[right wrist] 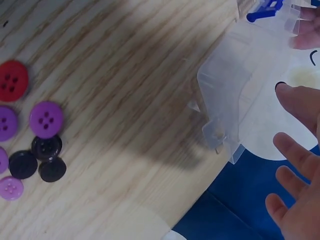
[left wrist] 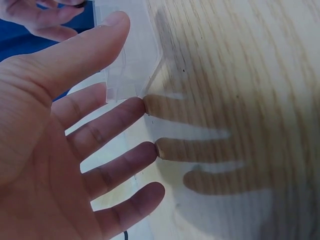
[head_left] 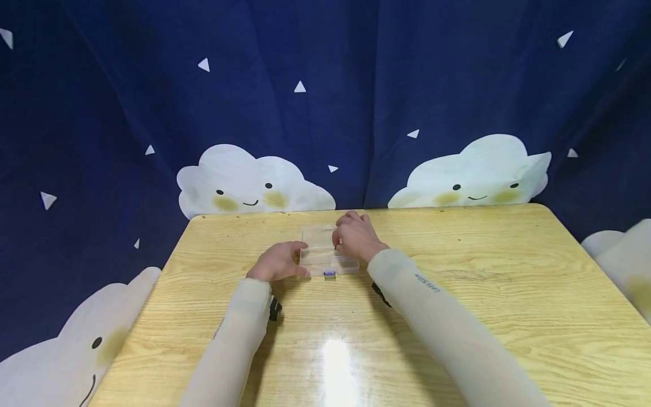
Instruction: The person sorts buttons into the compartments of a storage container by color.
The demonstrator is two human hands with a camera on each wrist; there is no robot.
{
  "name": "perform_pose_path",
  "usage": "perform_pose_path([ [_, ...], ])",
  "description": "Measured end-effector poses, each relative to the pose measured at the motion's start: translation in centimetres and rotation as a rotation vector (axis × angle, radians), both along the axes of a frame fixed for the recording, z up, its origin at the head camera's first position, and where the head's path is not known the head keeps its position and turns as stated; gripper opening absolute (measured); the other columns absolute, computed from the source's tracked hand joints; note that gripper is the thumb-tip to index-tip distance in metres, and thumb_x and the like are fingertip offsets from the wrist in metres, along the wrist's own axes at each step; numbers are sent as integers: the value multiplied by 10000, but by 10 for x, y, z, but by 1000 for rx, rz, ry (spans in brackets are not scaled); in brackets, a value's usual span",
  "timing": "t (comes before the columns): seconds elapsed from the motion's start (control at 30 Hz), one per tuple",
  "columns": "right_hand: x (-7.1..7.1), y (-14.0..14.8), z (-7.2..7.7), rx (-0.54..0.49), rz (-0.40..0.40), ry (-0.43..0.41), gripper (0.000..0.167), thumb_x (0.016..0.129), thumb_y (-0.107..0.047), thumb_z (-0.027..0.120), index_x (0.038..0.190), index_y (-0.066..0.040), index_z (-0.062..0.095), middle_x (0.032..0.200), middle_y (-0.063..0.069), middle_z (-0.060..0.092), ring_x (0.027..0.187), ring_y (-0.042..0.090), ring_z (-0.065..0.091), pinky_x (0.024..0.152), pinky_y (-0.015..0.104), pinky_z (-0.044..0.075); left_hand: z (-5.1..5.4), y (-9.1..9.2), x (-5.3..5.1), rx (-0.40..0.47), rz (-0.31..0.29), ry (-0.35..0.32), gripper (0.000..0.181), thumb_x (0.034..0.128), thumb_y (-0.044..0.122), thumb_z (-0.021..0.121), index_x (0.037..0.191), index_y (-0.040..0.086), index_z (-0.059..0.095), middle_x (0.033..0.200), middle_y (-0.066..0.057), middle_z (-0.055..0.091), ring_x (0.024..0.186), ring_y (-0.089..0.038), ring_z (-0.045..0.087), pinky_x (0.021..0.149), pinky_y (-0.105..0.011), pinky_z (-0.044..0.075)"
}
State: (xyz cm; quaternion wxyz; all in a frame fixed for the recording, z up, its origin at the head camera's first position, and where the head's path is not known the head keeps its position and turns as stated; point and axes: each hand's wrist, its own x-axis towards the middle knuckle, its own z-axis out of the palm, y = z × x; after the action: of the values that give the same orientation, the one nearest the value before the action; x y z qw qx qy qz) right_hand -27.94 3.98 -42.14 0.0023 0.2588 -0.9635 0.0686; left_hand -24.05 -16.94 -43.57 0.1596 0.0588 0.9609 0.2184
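A clear plastic box (head_left: 316, 260) with compartments and a blue latch (head_left: 329, 273) stands with its lid (head_left: 316, 236) raised at the back. At its left end is my left hand (head_left: 278, 262). In the left wrist view the fingers are spread and nearly straight beside the box wall (left wrist: 132, 55), fingertips at the tabletop, with the thumb over the box. Over the right part of the box, my right hand (head_left: 355, 233) pinches a small black button (right wrist: 280, 85), seen edge-on at the thumb tip. Its other fingers are loosely bent, apart from the box.
Several loose buttons lie on the wooden table (right wrist: 125, 120) in the right wrist view: a red button (right wrist: 12, 81), a purple button (right wrist: 46, 119) and a black button (right wrist: 23, 164) among them. They do not show in the head view. A blue curtain (head_left: 315, 124) hangs behind the table's far edge.
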Motion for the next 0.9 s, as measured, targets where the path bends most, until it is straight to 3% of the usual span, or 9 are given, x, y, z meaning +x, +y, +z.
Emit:
perform_pose_path([
  [0.9, 1, -2, -3, 48, -4, 34, 97, 883, -204, 711, 848, -254, 788, 1279, 30, 658, 1301, 284, 445, 1063, 554, 341, 0, -1, 0, 10, 3, -12, 762, 778, 339, 841, 1453, 218, 508, 1348, -70, 622, 1233, -270, 585, 1053, -500, 475],
])
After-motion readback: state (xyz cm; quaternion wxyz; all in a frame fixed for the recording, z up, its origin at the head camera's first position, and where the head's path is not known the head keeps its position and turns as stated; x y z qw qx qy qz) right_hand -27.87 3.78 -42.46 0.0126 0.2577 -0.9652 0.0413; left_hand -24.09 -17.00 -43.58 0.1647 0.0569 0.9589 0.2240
